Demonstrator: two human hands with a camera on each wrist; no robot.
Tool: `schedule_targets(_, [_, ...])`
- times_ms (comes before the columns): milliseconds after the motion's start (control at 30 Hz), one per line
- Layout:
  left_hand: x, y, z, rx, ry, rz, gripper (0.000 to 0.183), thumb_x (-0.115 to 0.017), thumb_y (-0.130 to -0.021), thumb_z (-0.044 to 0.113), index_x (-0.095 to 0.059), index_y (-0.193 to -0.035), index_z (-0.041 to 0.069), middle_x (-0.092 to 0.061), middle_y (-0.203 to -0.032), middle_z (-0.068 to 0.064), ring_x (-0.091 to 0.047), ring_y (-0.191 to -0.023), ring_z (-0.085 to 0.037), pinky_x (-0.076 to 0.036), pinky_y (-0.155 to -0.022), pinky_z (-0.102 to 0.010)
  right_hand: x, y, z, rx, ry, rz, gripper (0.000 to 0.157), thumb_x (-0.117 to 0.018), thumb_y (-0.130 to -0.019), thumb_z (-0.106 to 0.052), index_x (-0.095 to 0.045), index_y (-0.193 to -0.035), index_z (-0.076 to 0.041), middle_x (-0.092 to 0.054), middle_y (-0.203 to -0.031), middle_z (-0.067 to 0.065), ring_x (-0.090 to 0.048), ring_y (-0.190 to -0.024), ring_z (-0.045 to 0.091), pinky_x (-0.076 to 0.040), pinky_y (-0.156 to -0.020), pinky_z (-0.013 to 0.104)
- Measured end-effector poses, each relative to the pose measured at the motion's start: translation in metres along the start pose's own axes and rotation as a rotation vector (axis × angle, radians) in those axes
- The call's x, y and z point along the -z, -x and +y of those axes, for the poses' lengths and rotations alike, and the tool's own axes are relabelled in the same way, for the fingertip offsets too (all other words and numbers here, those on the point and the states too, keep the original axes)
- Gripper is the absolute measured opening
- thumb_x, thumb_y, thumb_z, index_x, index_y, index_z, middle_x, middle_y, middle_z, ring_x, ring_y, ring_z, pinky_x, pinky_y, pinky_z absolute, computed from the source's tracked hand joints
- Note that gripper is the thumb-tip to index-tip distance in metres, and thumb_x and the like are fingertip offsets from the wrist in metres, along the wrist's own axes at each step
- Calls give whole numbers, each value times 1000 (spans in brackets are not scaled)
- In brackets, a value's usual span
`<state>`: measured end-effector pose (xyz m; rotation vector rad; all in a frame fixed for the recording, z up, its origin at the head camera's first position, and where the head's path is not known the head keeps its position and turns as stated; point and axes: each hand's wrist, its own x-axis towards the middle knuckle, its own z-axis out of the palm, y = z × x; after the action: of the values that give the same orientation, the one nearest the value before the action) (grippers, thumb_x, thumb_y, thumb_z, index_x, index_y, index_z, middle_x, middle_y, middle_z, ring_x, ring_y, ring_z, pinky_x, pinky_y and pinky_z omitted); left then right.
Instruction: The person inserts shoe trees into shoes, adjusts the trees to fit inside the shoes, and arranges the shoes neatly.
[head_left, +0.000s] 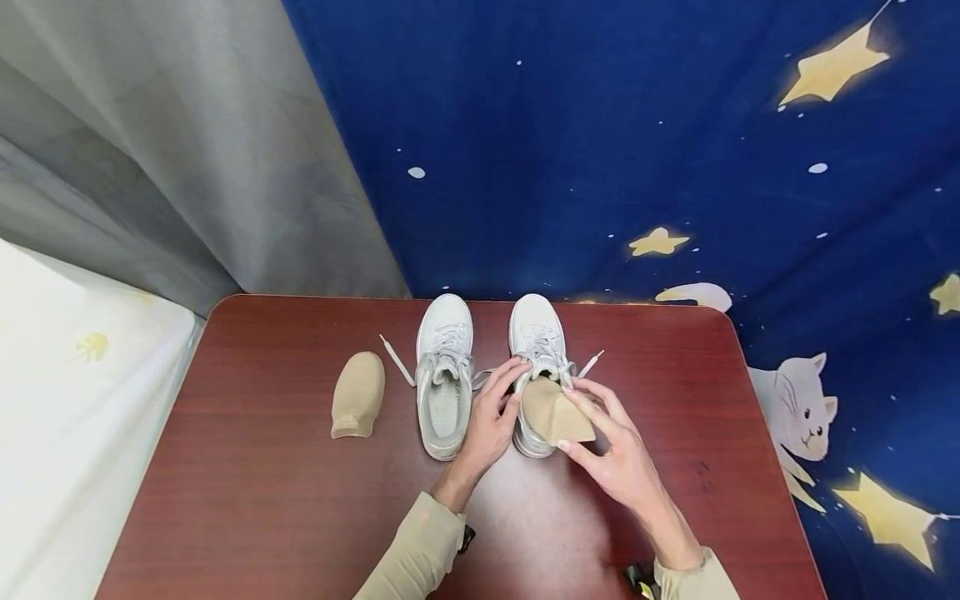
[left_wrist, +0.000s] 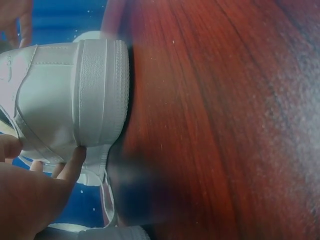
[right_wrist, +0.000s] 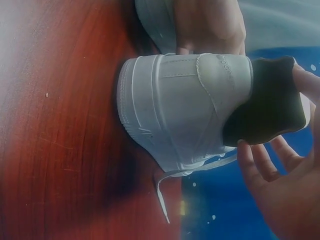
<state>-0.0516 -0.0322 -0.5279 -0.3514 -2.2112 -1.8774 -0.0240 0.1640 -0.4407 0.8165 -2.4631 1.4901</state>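
A beige molded shoe insert (head_left: 545,407) slants out of the opening of the right-hand white sneaker (head_left: 537,323), its front part inside the shoe. My right hand (head_left: 617,454) pinches the insert's rear end between thumb and fingers. In the right wrist view the insert (right_wrist: 267,102) shows its dark, shaded rear side above the heel. My left hand (head_left: 491,421) holds the left side of that same sneaker, with fingers along its wall and the thumb near the collar, as the left wrist view shows on the white shoe (left_wrist: 50,100).
To the left stands the other white sneaker (head_left: 444,408), its opening showing the insole. A second beige insert (head_left: 358,393) lies farther left on the red-brown table (head_left: 255,483). Loose lace ends (head_left: 397,360) spread beside the shoes. A blue star-patterned curtain (head_left: 525,167) hangs behind the table.
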Motion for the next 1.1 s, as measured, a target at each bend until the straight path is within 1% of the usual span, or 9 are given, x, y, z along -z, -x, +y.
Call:
schedule_targets(67, [2, -2, 9, -13, 6, 3, 45, -54, -91, -17, -59, -133, -2, -49, -141, -26, -50, -129, -39, -55, -88, -46, 0, -1, 0, -2, 2, -1, 66, -84, -68, 9, -61, -129, 6, -50, -133, 30, -57, -111, 30, -39, -99, 14])
schedule_targets(200, [6, -4, 25, -6, 15, -6, 44, -53, -90, -19, -59, -131, -6, -49, -139, -31, -50, -128, -43, -54, -88, -48, 1, -2, 0, -5, 1, -3, 65, -84, -68, 9, -62, -129, 5, -50, -133, 31, -57, -112, 28, -39, -99, 15])
schedule_targets(367, [8, -5, 31, 4, 19, -7, 43, -53, -90, -20, -59, -130, -7, -49, -139, -31, -50, -127, -44, -54, -88, -49, -4, 1, 9, 22, -6, 10, 67, -84, -65, 10, -62, -129, 4, -49, -134, 33, -57, -114, 28, -39, -100, 15])
schedule_targets(533, [6, -4, 24, -4, 28, -3, 44, -52, -90, -20, -58, -131, -7, -48, -139, -32, -49, -128, -44, -54, -88, -50, -10, 9, 32, 37, -6, 17, 72, -85, -65, 8, -61, -132, 0, -47, -139, 28, -55, -118, 26, -38, -101, 16])
schedule_targets(667, [2, -1, 7, 3, 33, 0, 45, -52, -92, -18, -59, -133, -3, -47, -141, -29, -49, -130, -40, -54, -90, -47, -13, 13, 45, 11, 2, 1, 72, -86, -69, 2, -61, -136, -6, -44, -146, 21, -52, -122, 27, -38, -102, 19])
schedule_targets(767, [-1, 1, -4, 28, 30, -6, 46, -52, -94, -13, -59, -136, 4, -47, -145, -23, -48, -132, -33, -54, -92, -42, -13, 15, 47, -17, -3, -12, 70, -85, -73, -2, -60, -137, -9, -42, -150, 17, -51, -125, 29, -37, -105, 21])
schedule_targets(900, [-1, 2, -10, 65, 30, -19, 46, -52, -96, -9, -58, -138, 10, -46, -147, -15, -46, -134, -25, -53, -94, -35, -14, 15, 47, -18, -8, -11, 70, -85, -73, -1, -59, -138, -9, -40, -151, 16, -51, -126, 33, -37, -107, 20])
schedule_targets(1067, [0, 2, -10, 85, 37, -22, 47, -52, -96, -9, -59, -138, 12, -46, -148, -11, -46, -135, -22, -52, -95, -34, -13, 3, 24, 22, -21, 22, 68, -83, -68, 9, -61, -131, 2, -42, -145, 31, -54, -119, 46, -37, -106, 18])
schedule_targets(1100, [0, 2, -9, 85, 39, -21, 47, -52, -96, -9, -59, -138, 12, -46, -148, -11, -46, -135, -22, -52, -95, -34, -13, 1, 20, 25, -25, 27, 67, -83, -67, 10, -61, -130, 4, -42, -144, 33, -54, -118, 46, -37, -106, 17])
